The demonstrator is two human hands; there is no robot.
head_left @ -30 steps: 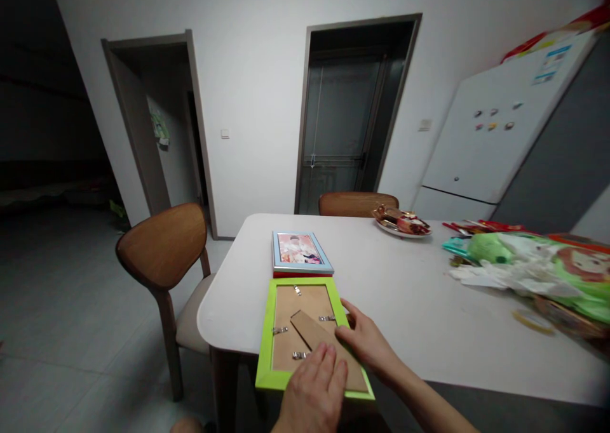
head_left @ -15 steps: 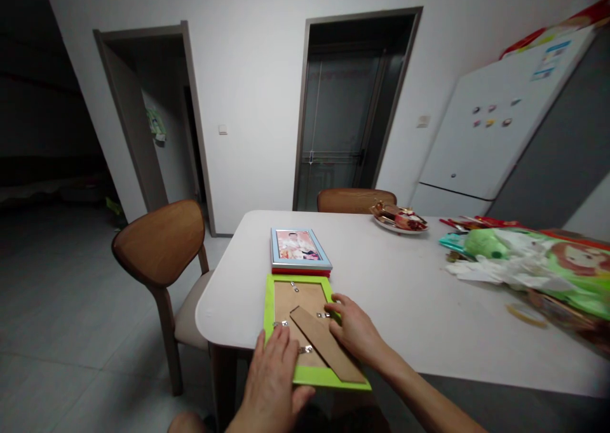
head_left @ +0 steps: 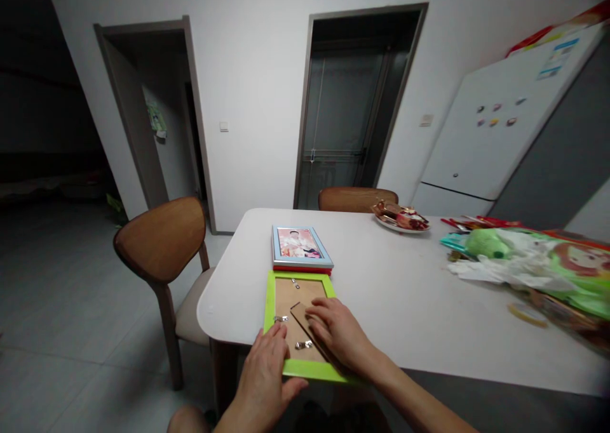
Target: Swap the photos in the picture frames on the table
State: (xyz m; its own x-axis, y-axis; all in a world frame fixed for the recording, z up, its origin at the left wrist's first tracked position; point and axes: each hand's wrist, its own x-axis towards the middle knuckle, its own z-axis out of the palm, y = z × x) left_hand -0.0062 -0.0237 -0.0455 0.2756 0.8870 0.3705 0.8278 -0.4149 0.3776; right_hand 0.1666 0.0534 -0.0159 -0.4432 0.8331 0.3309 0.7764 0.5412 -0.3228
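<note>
A lime-green picture frame (head_left: pixel 269 299) lies face down at the table's near edge, its brown backboard (head_left: pixel 290 299) facing up. Small metal clips (head_left: pixel 303 345) sit along the board's edges. A brown stand leg (head_left: pixel 307 325) slants across the board. My left hand (head_left: pixel 267 360) rests on the frame's lower left side, fingers stretched flat and thumb apart by the near edge. Over the stand leg is my right hand (head_left: pixel 340 331), its fingers bent together across it; the palm side is hidden. Just beyond is a light-blue framed photo (head_left: pixel 300 246) on top of a red frame (head_left: pixel 300 270).
A plate of wrapped items (head_left: pixel 403 218) stands at the table's back. Plastic bags, a green plush toy (head_left: pixel 488 244) and a roll of tape (head_left: pixel 527 314) lie on the right. Wooden chairs stand left (head_left: pixel 162 239) and behind (head_left: pixel 357 199).
My right hand has moved left from the frame's right-side clip onto the stand leg, its fingers drawing together. My left hand stays on the lower left side.
</note>
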